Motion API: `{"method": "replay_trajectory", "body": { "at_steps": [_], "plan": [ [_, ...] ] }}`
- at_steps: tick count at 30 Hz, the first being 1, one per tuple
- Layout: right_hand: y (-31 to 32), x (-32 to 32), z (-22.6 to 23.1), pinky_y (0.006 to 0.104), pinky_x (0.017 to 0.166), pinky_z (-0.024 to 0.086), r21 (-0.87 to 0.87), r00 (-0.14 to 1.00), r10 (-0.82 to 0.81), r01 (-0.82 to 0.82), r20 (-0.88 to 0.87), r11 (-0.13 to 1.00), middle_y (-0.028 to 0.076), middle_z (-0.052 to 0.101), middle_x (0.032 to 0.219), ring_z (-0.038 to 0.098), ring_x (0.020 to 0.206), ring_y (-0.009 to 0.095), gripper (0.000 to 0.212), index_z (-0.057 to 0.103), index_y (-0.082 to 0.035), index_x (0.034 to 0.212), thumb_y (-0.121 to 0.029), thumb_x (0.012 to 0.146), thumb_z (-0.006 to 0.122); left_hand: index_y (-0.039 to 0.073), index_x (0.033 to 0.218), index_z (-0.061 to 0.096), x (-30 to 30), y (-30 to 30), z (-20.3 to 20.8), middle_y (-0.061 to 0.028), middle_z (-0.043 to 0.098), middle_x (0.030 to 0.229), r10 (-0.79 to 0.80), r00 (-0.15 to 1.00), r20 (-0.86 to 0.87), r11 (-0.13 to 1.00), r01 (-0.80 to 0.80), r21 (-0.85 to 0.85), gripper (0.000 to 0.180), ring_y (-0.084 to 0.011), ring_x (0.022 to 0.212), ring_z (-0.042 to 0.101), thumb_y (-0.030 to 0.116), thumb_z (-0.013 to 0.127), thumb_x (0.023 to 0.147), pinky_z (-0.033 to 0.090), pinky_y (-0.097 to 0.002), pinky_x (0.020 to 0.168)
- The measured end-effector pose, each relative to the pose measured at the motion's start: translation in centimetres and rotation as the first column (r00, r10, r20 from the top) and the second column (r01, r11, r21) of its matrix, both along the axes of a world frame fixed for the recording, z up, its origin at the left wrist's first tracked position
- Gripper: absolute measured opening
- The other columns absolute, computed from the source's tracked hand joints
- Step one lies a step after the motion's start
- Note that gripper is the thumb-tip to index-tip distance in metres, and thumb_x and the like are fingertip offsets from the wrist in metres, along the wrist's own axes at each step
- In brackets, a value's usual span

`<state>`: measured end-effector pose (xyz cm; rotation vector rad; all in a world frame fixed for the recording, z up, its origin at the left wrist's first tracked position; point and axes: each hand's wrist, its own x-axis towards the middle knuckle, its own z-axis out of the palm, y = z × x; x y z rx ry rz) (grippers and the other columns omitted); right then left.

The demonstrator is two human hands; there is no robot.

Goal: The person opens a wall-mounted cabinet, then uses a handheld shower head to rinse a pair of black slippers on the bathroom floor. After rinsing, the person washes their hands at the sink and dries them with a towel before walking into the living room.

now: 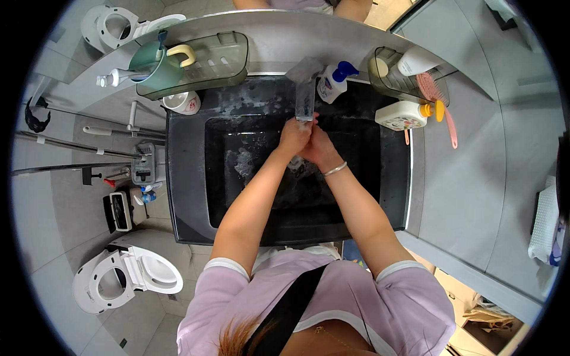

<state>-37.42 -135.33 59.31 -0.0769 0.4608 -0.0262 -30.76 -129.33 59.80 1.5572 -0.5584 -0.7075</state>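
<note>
Both hands meet beneath the clear, flat faucet spout (306,102) over the black sink (193,216). My left hand (294,136) is closed against my right hand (319,147), and its fingers seem to curl around it. Of my right hand only the back and a few fingertips near the spout's end show; the rest is hidden between the palms. A silver bangle (335,168) circles my right wrist. White foam and wet patches lie in the basin below. Behind the spout, to its right, stands a white pump bottle (331,84) with a blue top.
A green tray (222,65) and green cup (148,64) with brushes line the back left, near a white jar (181,102). On the right are a white bottle (402,115) with a yellow cap, a pink hairbrush (432,89) and another tray. A toilet (127,276) stands left.
</note>
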Motion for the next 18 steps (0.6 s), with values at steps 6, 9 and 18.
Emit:
{"method": "replay_trajectory", "body": {
  "at_steps": [6,9,18],
  "plan": [
    [-0.7,-2.4,2.6,0.0271,0.071,0.042,-0.845,0.961,-0.113,-0.162,-0.253,0.510,0.003,0.054,0.086,0.053,0.082,0.016,0.015,0.051,-0.009,0.091,-0.015,0.089,0.038,0.002,0.097,0.056,1.5,-1.9,-4.2,-0.0089,0.061,0.083,-0.126,0.902,-0.414,0.967,0.018,-0.255,0.019,-0.0193,0.075,0.059,0.009,0.049,0.081,0.047,-0.0304,0.064],
    [-0.3,-2.0,6.3,0.0243,0.064,0.040,-0.997,0.942,-0.334,-0.010,0.016,-0.076,0.003,0.051,0.082,0.050,0.071,0.013,0.007,0.048,-0.005,0.090,-0.004,0.084,0.045,0.001,0.098,0.052,1.4,-1.5,-1.5,-0.0098,0.060,0.077,-0.106,0.901,-0.420,0.986,0.042,-0.159,0.018,-0.0161,0.061,0.058,0.004,0.049,0.081,0.048,-0.0294,0.054],
    [3.8,3.5,15.3,0.0416,0.098,0.026,-0.552,0.987,0.032,0.116,0.159,-0.826,0.010,0.039,0.127,0.031,0.120,0.032,0.038,0.049,-0.004,0.111,-0.010,0.074,0.055,0.004,0.106,0.051,-0.1,3.0,-3.8,-0.0180,0.052,0.104,-0.369,0.822,0.434,0.877,0.154,0.455,0.032,-0.0335,0.094,0.051,0.022,0.043,0.082,0.042,-0.0409,0.079]
  ]
}}
